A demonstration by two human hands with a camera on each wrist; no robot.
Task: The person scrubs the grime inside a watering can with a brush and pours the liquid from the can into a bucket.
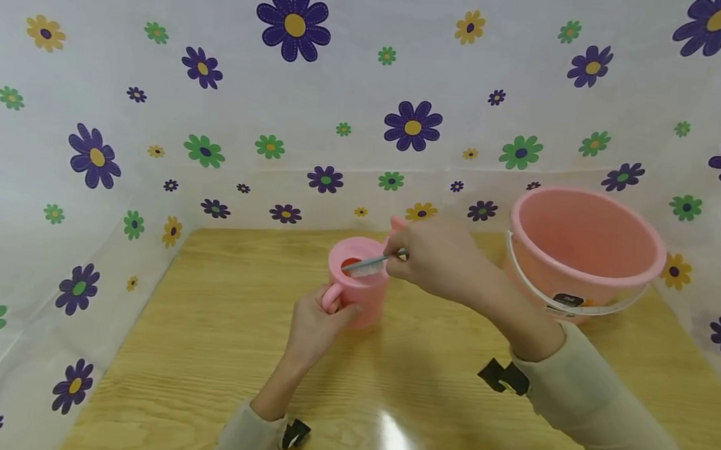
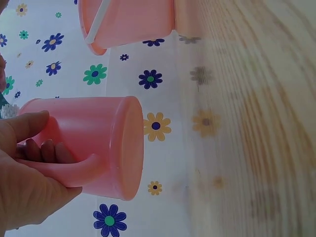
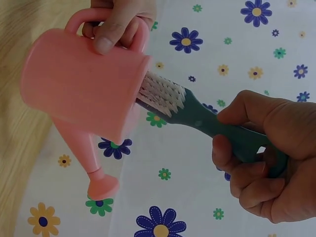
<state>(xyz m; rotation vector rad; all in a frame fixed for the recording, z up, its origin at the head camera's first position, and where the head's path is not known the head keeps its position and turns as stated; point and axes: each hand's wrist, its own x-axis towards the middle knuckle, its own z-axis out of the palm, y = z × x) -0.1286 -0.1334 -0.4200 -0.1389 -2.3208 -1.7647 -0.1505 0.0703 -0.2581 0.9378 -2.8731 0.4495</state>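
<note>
The flowered cloth [image 1: 29, 163] stood along the left and behind the bench [image 1: 226, 299]. My left hand [image 1: 314, 325] had its fingers curled round the handle of the can [image 1: 362, 304], holding it above the bench. The brush [image 3: 197, 116] reached into the can's mouth, its handle gripped in my curled right hand [image 1: 435, 257], which hid much of the spout [image 3: 76, 143] from above. Furthest right stood the bucket [image 1: 555, 282], white bail [image 1: 609, 310] hanging across its front, my right forearm blocking its lower left.
</note>
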